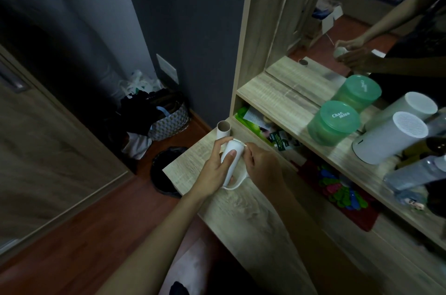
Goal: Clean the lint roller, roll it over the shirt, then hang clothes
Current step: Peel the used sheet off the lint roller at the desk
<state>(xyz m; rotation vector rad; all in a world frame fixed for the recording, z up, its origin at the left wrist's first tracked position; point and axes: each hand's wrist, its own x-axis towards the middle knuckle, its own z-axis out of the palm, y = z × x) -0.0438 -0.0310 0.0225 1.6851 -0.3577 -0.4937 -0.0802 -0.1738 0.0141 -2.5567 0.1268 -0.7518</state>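
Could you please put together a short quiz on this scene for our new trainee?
1. Which hand grips the body of the lint roller? A left, B right, C neither.
2. True or false: the right hand holds the cardboard tube.
3. What colour is the lidded tub on the shelf?
Key: 1 A, the left hand wraps the roller. 2 False, the right hand pinches at the roller's top end; the tube stands on the desk. 3 Green.
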